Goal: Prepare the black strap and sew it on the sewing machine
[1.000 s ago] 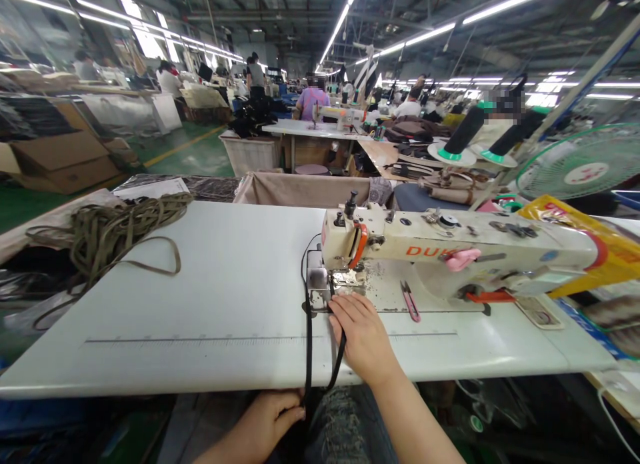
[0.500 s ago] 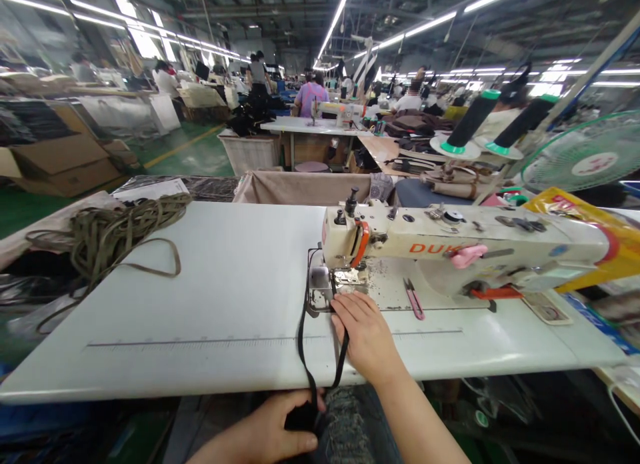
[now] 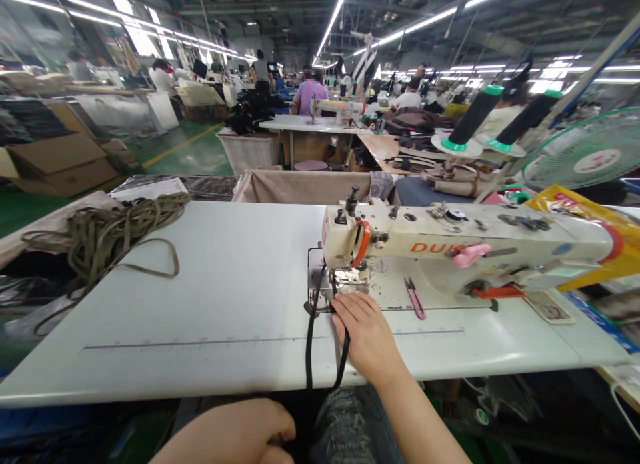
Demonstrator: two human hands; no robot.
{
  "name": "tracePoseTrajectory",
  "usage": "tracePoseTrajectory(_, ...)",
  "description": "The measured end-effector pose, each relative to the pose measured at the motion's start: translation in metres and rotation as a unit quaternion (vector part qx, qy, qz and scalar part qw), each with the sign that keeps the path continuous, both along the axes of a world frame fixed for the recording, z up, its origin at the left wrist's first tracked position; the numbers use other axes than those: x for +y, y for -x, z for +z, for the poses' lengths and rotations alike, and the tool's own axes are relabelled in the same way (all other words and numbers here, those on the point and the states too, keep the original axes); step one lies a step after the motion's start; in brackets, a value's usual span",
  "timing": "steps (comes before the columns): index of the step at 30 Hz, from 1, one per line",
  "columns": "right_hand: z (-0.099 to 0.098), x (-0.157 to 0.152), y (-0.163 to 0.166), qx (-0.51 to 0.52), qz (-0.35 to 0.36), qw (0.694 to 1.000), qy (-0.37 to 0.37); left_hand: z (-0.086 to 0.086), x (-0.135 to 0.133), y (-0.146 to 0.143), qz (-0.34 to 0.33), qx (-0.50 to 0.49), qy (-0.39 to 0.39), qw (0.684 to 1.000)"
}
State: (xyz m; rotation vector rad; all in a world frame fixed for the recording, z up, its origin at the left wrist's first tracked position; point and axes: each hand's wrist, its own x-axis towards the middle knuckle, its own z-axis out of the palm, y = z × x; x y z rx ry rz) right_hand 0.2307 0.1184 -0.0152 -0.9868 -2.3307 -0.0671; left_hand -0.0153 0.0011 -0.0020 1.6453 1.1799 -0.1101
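Observation:
A narrow black strap [image 3: 309, 351] runs from under the presser foot of a white sewing machine [image 3: 400, 237] and hangs over the table's front edge in a loop. My right hand [image 3: 364, 331] lies just in front of the needle area, fingers together, pressing the strap with the thumb tucked below. Part of the strap comes out beneath that palm. Below the table edge is my left hand [image 3: 250, 427], its fingers curled, left of the hanging strap. Dark material shows by its fingers, but what they hold is unclear. Pink-handled thread snips [image 3: 415, 299] lie on the machine bed.
A tangle of olive straps [image 3: 125, 234] lies at the table's left end. A fabric-lined bin [image 3: 300, 187] stands behind the table. Black thread cones [image 3: 473, 121] and a green fan [image 3: 590, 154] are at right. Other people sit at machines farther back.
My left hand has moved left and down, away from the strap's hanging part. The strap's left run has shifted right and hangs straighter. My right hand has stayed in place.

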Motion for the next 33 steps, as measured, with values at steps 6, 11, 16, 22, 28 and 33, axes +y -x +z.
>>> tracePoseTrajectory(6, 0.001, 0.001, -0.001, -0.006, 0.002, 1.000, -0.003, 0.024, 0.047, -0.005, 0.195, -0.163, -0.057, 0.965)
tracePoseTrajectory(11, 0.000, 0.001, -0.002, -0.010, 0.006, 1.000, 0.004, -0.005, 0.100, -0.027, 0.350, -0.114, -0.278, 0.887)
tracePoseTrajectory(16, -0.002, 0.002, -0.002, -0.011, 0.005, 1.000, 0.012, -0.015, 0.149, -0.042, 0.362, -0.055, -0.330, 0.870)
tracePoseTrajectory(22, 0.000, 0.001, -0.002, -0.008, 0.002, 1.000, 0.016, -0.009, 0.173, -0.038, 0.358, -0.090, -0.280, 0.886)
tracePoseTrajectory(28, 0.001, 0.000, 0.000, -0.006, 0.002, 1.000, 0.006, 0.002, 0.138, -0.020, 0.374, -0.194, -0.157, 0.893)
tracePoseTrajectory(33, -0.002, 0.001, 0.000, -0.005, -0.001, 1.000, 0.002, 0.014, 0.101, -0.010, 0.397, -0.259, -0.047, 0.879)
